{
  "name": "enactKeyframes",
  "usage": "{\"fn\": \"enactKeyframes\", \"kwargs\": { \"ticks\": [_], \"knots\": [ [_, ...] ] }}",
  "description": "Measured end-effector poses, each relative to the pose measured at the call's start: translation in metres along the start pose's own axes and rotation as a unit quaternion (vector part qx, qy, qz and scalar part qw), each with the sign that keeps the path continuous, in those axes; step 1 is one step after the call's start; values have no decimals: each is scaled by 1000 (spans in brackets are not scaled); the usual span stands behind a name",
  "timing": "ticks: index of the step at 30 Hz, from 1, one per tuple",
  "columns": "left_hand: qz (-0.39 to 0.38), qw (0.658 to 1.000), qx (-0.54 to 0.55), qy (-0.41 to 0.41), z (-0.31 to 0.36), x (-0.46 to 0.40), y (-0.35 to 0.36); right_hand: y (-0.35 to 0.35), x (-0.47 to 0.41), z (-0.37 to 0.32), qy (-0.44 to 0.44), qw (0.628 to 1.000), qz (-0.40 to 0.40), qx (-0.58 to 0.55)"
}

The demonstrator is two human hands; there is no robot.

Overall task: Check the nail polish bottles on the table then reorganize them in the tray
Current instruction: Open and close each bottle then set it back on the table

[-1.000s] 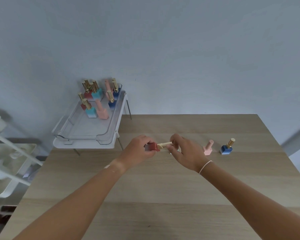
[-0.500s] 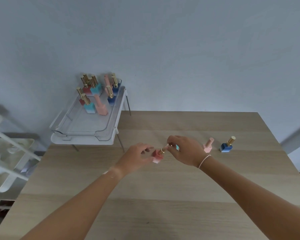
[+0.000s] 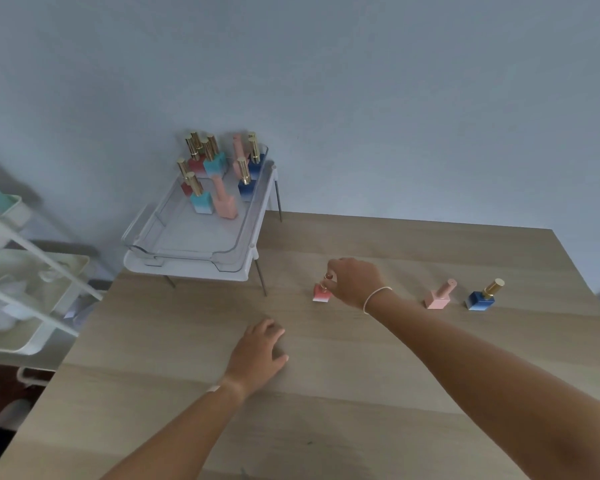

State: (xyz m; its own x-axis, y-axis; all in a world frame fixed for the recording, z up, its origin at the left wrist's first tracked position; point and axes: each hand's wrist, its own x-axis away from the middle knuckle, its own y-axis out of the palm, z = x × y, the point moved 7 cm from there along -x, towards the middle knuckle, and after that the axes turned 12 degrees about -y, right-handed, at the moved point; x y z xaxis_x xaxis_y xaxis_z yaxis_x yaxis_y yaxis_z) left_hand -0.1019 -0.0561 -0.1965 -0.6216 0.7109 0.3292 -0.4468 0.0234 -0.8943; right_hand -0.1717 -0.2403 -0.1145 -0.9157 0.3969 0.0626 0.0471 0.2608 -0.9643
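Observation:
A red nail polish bottle [image 3: 321,295] stands upright on the wooden table [image 3: 326,393]. My right hand [image 3: 355,282] pinches its gold cap from above. My left hand [image 3: 258,353] rests flat on the table nearer to me, holding nothing. To the right a pink bottle [image 3: 439,296] and a blue bottle with a gold cap [image 3: 482,296] stand on the table. The clear tray [image 3: 187,233] sits on a white stand at the table's back left corner and holds several bottles [image 3: 219,174] at its far end.
A white shelf cart [image 3: 18,271] stands on the floor left of the table. The stand's thin metal legs [image 3: 261,277] rest on the table near the red bottle. A grey wall rises behind the table.
Both hands held the red bottle sideways above the table. It now stands upright on the table. My left hand let go and moved back toward me.

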Motion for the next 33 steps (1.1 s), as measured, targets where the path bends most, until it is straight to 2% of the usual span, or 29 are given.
{"fn": "enactKeyframes", "kwargs": {
  "ticks": [6,9,13,15,18,20,23,28,33],
  "knots": [
    [-3,1000,-6,5,-1,0,1,3,-9,-1,3,1000,3,-4],
    [-1,1000,5,5,4,-1,0,-4,2,10,17,999,21,-45],
    [-11,999,38,13,30,-4,5,-17,42,43,83,985,74,-131],
    [-31,997,58,33,53,-5,12,-18,68,63,131,979,86,-132],
    [-62,992,97,54,89,-11,21,-8,101,86,148,979,66,-124],
    [-84,985,148,40,110,-18,26,1,119,94,155,971,65,-171],
    [-105,971,216,3,133,-32,30,12,138,102,162,970,56,-171],
    [-90,957,274,-40,148,-59,31,28,154,114,190,962,40,-190],
    [-51,964,262,-12,157,-75,25,33,154,118,182,964,17,-192]
  ]
}}
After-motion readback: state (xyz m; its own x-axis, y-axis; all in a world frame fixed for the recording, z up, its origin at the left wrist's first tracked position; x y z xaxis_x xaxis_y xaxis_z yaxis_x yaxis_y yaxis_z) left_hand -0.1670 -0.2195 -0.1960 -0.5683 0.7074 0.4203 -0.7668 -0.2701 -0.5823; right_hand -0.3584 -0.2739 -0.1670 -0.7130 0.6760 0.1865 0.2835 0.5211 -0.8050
